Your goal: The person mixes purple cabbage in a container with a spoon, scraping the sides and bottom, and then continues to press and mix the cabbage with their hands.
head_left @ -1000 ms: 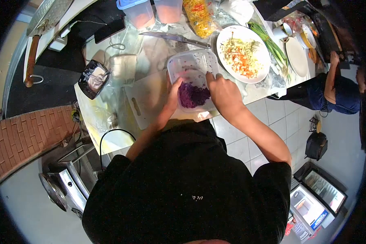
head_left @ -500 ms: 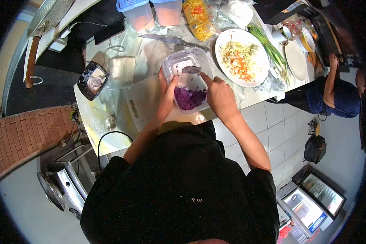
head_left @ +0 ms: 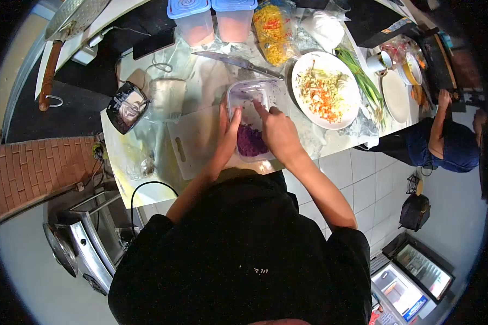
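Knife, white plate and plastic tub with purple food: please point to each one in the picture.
knife (head_left: 257,67), head view, on the blade.
white plate (head_left: 350,110), head view, on its bare rim.
plastic tub (head_left: 249,89), head view, on its clear far wall.

I see a clear plastic tub (head_left: 253,97) standing upright and lidless on the white cutting board (head_left: 192,138), near the counter's front edge. Its walls carry purple smears. A heap of shredded purple cabbage (head_left: 250,141) fills the end nearest me; the far end is almost bare.
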A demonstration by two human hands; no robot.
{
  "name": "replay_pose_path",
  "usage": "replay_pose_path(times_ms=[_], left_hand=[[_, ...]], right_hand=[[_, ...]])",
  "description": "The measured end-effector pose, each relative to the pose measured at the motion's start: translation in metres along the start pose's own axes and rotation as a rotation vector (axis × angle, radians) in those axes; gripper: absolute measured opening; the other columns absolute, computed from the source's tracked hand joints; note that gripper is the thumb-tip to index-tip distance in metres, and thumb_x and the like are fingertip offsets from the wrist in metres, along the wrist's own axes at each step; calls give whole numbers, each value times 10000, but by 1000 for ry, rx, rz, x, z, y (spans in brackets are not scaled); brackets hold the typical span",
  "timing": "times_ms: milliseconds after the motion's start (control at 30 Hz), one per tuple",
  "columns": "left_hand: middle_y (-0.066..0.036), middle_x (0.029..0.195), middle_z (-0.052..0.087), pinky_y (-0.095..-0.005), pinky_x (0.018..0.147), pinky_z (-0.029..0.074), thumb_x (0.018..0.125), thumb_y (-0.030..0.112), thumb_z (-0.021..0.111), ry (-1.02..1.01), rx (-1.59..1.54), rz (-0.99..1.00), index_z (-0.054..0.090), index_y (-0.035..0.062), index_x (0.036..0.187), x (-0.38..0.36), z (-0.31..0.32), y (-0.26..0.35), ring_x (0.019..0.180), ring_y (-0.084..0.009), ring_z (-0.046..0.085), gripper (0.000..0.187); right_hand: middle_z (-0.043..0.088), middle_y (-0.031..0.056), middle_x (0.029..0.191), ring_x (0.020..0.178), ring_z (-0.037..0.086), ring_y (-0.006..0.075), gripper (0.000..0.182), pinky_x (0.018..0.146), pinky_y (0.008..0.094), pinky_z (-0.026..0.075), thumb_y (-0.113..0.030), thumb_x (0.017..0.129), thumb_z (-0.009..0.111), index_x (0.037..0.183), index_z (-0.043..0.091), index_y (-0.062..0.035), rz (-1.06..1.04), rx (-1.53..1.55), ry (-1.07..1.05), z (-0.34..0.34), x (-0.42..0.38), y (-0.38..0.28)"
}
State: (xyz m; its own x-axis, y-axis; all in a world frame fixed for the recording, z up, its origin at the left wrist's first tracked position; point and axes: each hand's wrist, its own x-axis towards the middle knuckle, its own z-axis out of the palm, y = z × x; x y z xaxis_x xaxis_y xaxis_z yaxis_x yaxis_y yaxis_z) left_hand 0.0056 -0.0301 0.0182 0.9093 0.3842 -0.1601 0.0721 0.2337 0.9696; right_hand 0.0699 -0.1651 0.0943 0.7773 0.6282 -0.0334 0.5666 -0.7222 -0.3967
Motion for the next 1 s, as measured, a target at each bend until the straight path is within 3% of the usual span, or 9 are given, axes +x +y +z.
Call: replay_pose_path(times_ms=[200,233,367,467,533,600,733,833,1000], left_hand=[[-107,1229,501,-359,976,404,1013,351,433,93,-169,-39,332,69,1422,0,-9,-5,1129,-213,491,507],[-91,1182,515,-346,940,424,1011,363,441,107,-292,-159,342,76,1407,-3,-8,-1,1077,-189,504,499],[-106,1237,492,-355,955,423,1006,332,447,75,-222,-124,317,71,1423,-10,-3,8,1128,-204,489,510],[-127,1212,526,-391,908,471,996,353,428,25,-86,-13,348,46,1368,-14,3,5,1025,-238,584,489],[-138,1374,392,-387,991,418,972,303,485,-33,16,175,235,48,1497,-12,4,5,1224,-244,437,635],[-142,1367,394,-390,1004,404,965,312,495,-35,-17,153,222,51,1507,-11,2,2,1215,-244,438,660],[-152,1334,405,-394,1014,383,952,321,503,-33,-103,120,201,68,1520,-8,-1,-1,1197,-242,437,692],[-154,1299,420,-391,995,398,952,342,502,13,-68,133,190,81,1525,-7,-9,-7,1173,-245,449,703],[-155,1276,436,-395,1012,375,947,388,501,-22,-54,139,188,83,1526,-6,-12,10,1157,-247,454,725]], right_hand=[[647,224,880,746,670,373,557,687,436,564,8,801,500,1348,533,-95,-64,-86,-150,4,-27,-7],[650,227,879,751,671,374,554,694,442,562,10,801,499,1343,539,-98,-76,-64,-181,2,-32,-6],[655,236,874,762,668,385,550,709,458,555,19,794,504,1326,558,-108,-42,-32,-249,1,-47,-4],[653,230,851,757,662,394,550,706,461,552,20,790,519,1321,563,-114,-14,-72,-346,-27,-33,-6],[649,229,839,745,660,393,554,696,457,554,23,786,526,1319,567,-121,19,-64,-217,-33,-29,-9],[646,227,832,739,660,390,563,694,459,552,31,778,526,1319,566,-122,85,-120,-85,-38,-23,-8],[644,232,816,713,654,396,563,669,474,547,50,768,519,1308,575,-101,160,-155,-34,-38,-22,-7],[648,239,862,761,678,386,569,679,439,572,20,808,514,1365,517,-99,104,-101,-181,-24,-29,2],[642,242,835,750,664,401,550,672,461,557,42,797,503,1322,560,-114,127,12,-139,-12,-34,0]])
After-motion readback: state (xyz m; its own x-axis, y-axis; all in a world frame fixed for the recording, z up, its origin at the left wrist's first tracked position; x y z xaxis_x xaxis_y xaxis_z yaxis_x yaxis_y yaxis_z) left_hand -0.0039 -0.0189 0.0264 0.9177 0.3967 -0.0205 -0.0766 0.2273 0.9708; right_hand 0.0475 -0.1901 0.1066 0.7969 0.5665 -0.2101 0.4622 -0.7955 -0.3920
